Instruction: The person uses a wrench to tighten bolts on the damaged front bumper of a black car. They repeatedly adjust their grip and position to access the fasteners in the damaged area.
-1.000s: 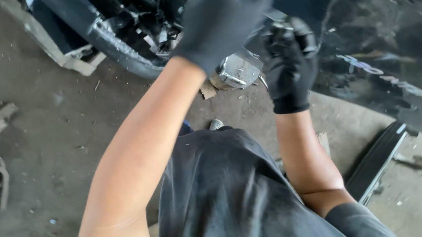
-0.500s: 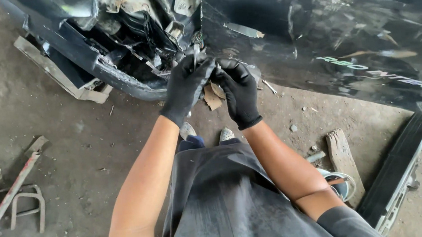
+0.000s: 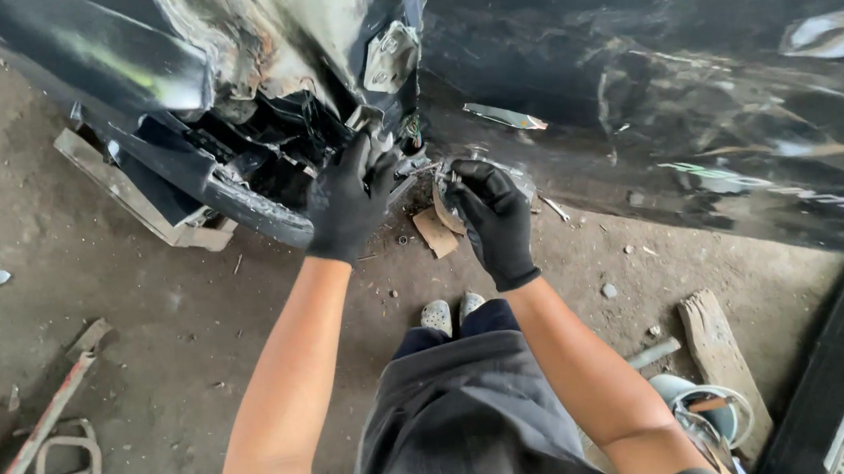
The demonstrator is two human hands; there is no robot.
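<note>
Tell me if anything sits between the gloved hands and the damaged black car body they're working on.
Nothing visible does. The left hand is already on the torn metal edge of the car body, and the right hand is against the crumpled part beside it. The cardboard scrap lies on the ground below them, out of the way.

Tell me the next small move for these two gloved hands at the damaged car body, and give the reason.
Probably steady the torn edge with the left hand and let the right hand work the small bent metal piece loose. Both hands sit at the crumpled seam of the black car body, the right fingers curled at that piece; whether it is gripped firmly cannot be told.
</note>
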